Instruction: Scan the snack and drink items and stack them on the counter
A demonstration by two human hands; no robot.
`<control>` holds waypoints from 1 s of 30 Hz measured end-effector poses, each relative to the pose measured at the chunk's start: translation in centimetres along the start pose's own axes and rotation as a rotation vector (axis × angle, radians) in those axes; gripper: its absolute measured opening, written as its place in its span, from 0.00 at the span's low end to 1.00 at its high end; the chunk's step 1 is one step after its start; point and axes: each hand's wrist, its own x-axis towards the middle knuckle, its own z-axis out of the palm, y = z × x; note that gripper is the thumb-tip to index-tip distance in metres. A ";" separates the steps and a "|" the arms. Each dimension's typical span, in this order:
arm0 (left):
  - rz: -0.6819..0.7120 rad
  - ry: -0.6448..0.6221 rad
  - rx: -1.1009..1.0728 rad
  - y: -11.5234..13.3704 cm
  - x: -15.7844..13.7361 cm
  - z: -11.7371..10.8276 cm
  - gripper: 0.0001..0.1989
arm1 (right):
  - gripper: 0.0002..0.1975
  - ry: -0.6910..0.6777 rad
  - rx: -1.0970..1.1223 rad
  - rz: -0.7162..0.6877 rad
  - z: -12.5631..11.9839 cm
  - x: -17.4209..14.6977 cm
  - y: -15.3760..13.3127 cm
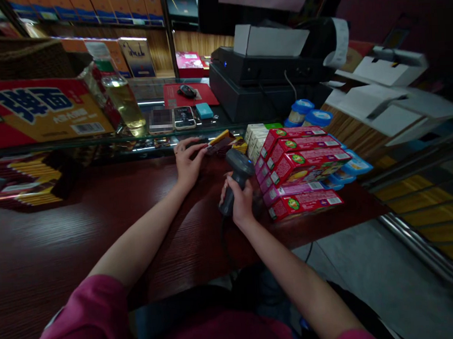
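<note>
My right hand [241, 199] is wrapped round the handle of a dark grey barcode scanner [240, 166], its head tilted up and toward the left. To its left, my left hand [190, 160] pinches the near end of a flat yellow and dark red packet [220, 141] between thumb and fingers. More yellow packaging [241, 145] lies just behind the scanner head. Right of the scanner stands a stack of red and pink boxes [306, 165], with pale green-white small boxes [255, 137] at its back left corner.
Several yellow-edged packets [29, 182] lie in piles at the left. Behind are a red and yellow carton [44, 110], a bottle of yellowish liquid [122, 96], a phone [185, 117] and a black printer-like machine [267, 71]. Blue-lidded tubs [318, 118] stand behind the boxes.
</note>
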 end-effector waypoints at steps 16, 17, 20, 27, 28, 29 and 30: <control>-0.251 0.096 -0.672 4.2 3.0 -1.9 0.17 | 0.18 -0.075 -0.008 -0.004 -0.2 -0.8 -0.3; -0.321 0.087 -0.716 3.9 2.7 -2.0 0.18 | 0.18 -0.103 -0.007 0.007 -0.2 -0.8 -0.3; -0.519 0.007 -0.737 2.6 1.2 -3.1 0.23 | 0.17 -0.230 0.002 0.081 0.0 -1.0 -0.3; -0.683 -0.072 -0.641 -1.1 -2.3 -5.6 0.27 | 0.18 -0.366 -0.073 0.240 0.4 -1.5 0.0; -0.680 -0.075 -0.637 -1.4 -2.5 -5.6 0.27 | 0.18 -0.358 -0.086 0.245 0.4 -1.5 0.1; -0.676 -0.077 -0.634 -1.7 -2.6 -5.5 0.27 | 0.18 -0.348 -0.095 0.247 0.4 -1.4 0.2; -0.674 -0.077 -0.633 -1.8 -2.7 -5.4 0.27 | 0.18 -0.338 -0.101 0.250 0.3 -1.3 0.3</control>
